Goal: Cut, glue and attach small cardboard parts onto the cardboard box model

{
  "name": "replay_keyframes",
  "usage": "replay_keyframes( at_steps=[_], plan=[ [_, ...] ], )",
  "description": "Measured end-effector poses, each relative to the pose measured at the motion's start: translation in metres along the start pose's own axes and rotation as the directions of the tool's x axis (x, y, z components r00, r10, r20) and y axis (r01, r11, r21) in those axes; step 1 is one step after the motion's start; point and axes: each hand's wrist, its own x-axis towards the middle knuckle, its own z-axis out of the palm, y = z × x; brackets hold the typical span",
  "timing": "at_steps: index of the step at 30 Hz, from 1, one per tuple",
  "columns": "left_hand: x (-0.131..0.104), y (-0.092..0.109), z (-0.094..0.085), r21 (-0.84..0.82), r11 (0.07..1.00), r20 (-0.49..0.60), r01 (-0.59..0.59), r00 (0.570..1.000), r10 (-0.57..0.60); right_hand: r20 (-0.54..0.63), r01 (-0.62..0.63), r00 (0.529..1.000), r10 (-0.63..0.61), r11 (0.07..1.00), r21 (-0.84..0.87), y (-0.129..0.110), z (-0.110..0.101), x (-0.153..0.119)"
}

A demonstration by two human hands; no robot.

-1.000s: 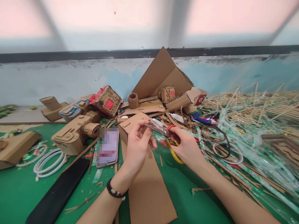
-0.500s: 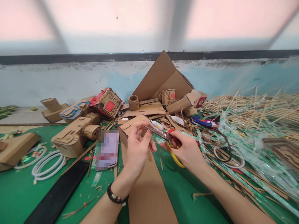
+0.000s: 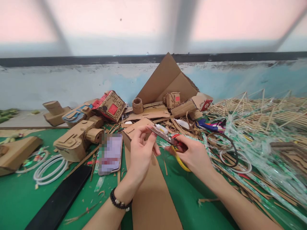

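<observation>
Scissors (image 3: pixel 165 135) with red and yellow handles are gripped in my right hand (image 3: pixel 195 153), blades pointing left. The blade tips reach the fingertips of my left hand (image 3: pixel 141 150). Thumb and index finger of that hand are pinched together; whatever lies between them is too small to make out. Below my hands a long cardboard strip (image 3: pixel 153 198) lies on the green table (image 3: pixel 196 191). A cardboard box (image 3: pixel 144 122) stands just behind my left hand.
A phone (image 3: pixel 110 153), cardboard cameras (image 3: pixel 72 140) and a black bar (image 3: pixel 62 198) lie left. Cardboard scraps and glue bottles (image 3: pixel 182 123) are behind my hands. Coiled tubing (image 3: pixel 236 161), plastic strips and a stick structure (image 3: pixel 263 108) fill the right. A large cardboard sheet (image 3: pixel 158 80) leans against the wall.
</observation>
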Motion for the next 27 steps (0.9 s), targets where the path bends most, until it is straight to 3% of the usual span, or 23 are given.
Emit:
replay_keyframes(
  at_steps=[9,27],
  plan=[
    [-0.0001,-0.0027,-0.0003,0.011,1.000,-0.011,0.009,1.000,-0.009,-0.013,0.019,1.000,-0.020,0.998,-0.060,-0.0021,-0.0014,0.0004],
    [0.0033,0.0029,-0.0017,0.045,0.998,0.010,0.034,0.999,-0.035,0.050,-0.006,0.999,0.007,1.000,-0.016,0.0004,-0.0016,0.0010]
  ],
)
